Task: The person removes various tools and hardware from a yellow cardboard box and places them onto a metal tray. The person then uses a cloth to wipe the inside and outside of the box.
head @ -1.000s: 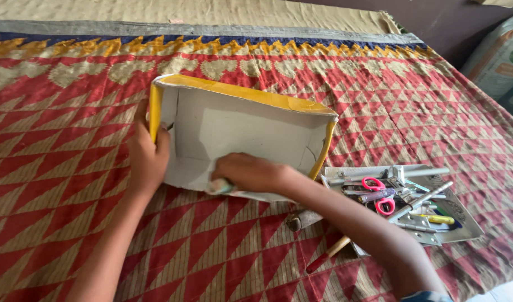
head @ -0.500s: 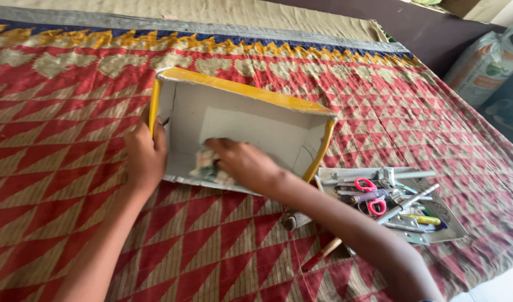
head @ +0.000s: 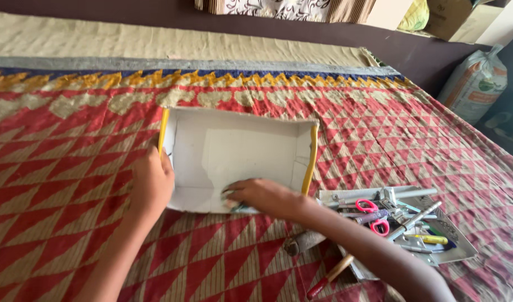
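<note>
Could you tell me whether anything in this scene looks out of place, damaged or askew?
Two things stand out. The grey metal tray is heaped untidily with pink-handled scissors and pens, and a wooden-handled tool with a red tip sticks out from beneath it. The white cardboard box with yellow edges has a ragged, uneven near edge.

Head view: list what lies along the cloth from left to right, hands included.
left hand → open white box with yellow edges → right hand → wooden-handled tool → pink-handled scissors → grey tray of tools → sack
</note>
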